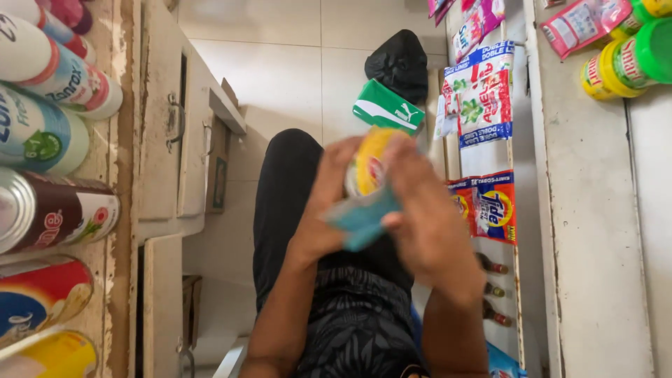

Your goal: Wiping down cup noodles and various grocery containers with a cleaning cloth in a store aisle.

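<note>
A small yellow jar [371,164] was held in front of the body, above the black trousers [294,203]. It was gripped by the left hand [325,210] from one side and by the right hand [420,210] from the other; both hands were closed around it. A light blue cloth [360,220] was pressed against the lower part of the jar, under the fingers. The picture was blurred there, so it could not be told how much of the jar was already wiped. Left of the jar, cans [49,210] were lying on a wooden shelf [119,231]. Right of the jar, soap packets [486,203] were hung on a white frame [595,210].
</note>
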